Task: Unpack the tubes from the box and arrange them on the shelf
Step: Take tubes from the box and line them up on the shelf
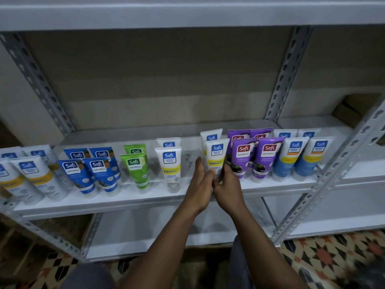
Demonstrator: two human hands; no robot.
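Note:
A white tube with a yellow band (216, 155) stands cap-down near the front of the white shelf (145, 200). My left hand (201, 184) and my right hand (226, 187) both grip its lower end, one on each side. A second white tube (210, 136) stands right behind it. To the left stand another white and yellow tube (169, 166), green tubes (136, 168) and blue tubes (87, 174). Purple tubes (265, 157) and light blue and white tubes (291, 157) stand to the right. No box is in view.
A gap on the shelf lies between the held tube and the white tube to its left. Perforated grey uprights (325, 180) frame the shelf. A lower shelf (145, 234) sits beneath, a higher shelf (187, 15) above. A patterned floor (333, 261) lies below.

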